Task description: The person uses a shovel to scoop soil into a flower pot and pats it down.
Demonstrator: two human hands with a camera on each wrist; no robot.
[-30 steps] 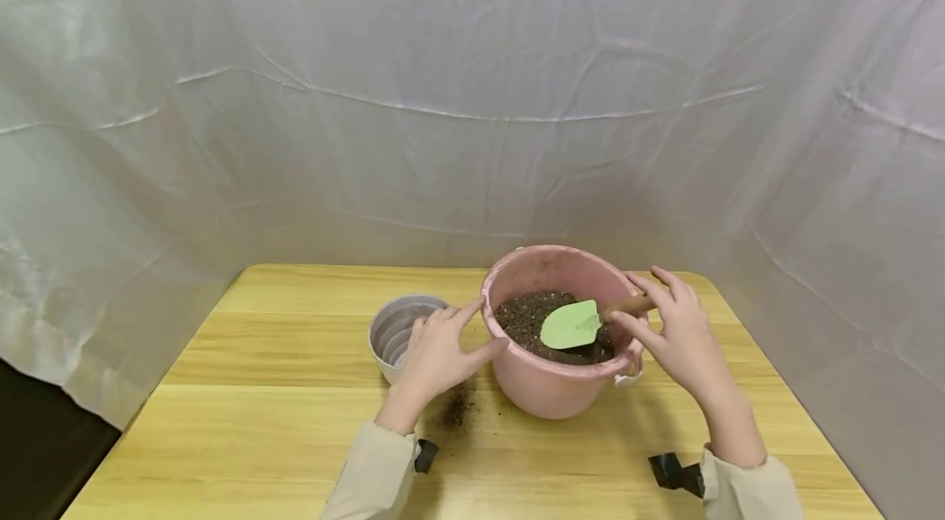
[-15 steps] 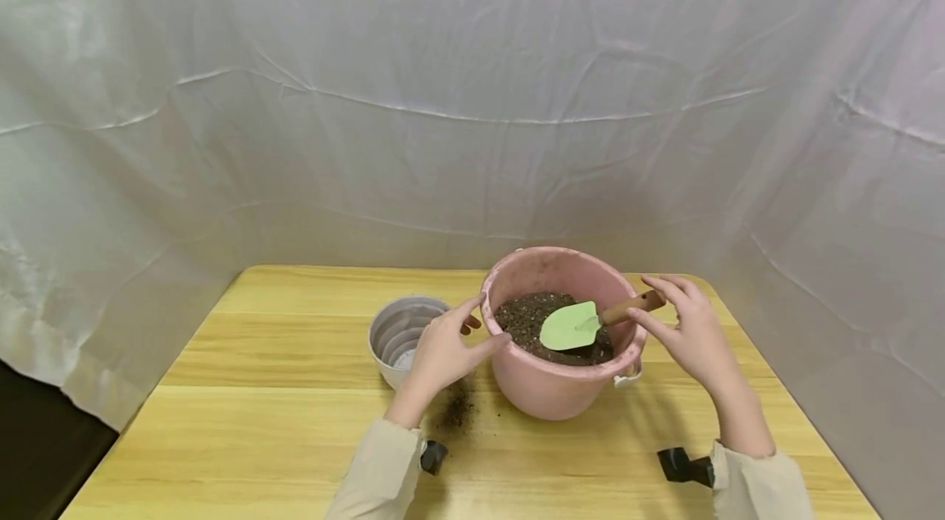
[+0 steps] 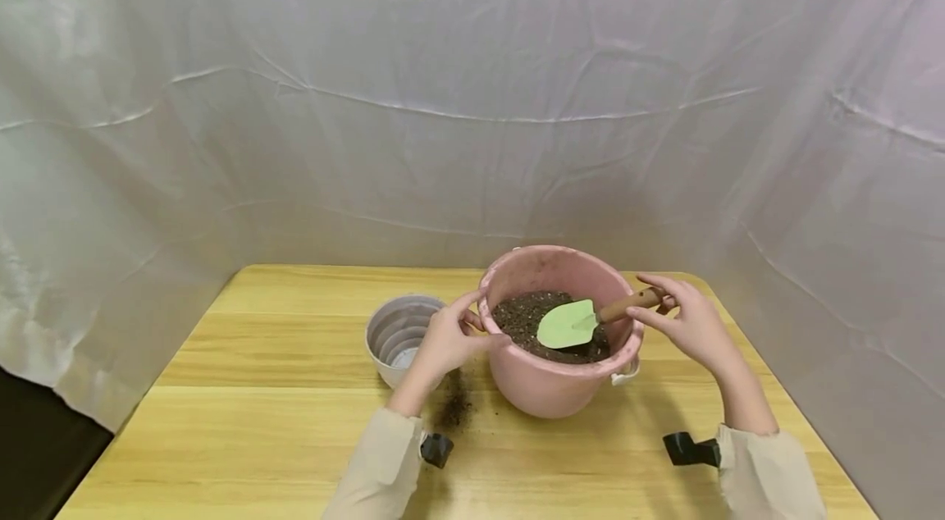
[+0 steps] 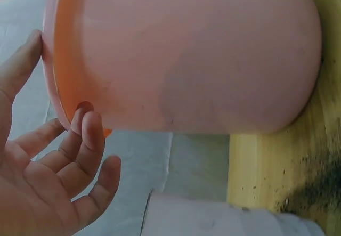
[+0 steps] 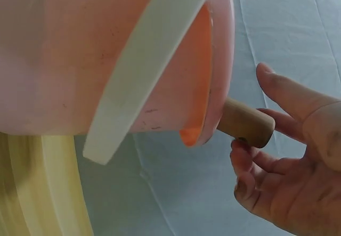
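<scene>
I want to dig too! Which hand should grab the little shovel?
Probably the right hand: its fingers already touch the shovel's wooden handle. The left hand rests on the pink bucket's rim.

Ribbed grey pot (image 3: 402, 334) on wooden table (image 3: 258, 421), spilled soil patch (image 3: 456, 408), creased white backdrop (image 3: 443, 93), possibly fabric.

No text, label, brand, number or sign can be read on anything shown in these views.
</scene>
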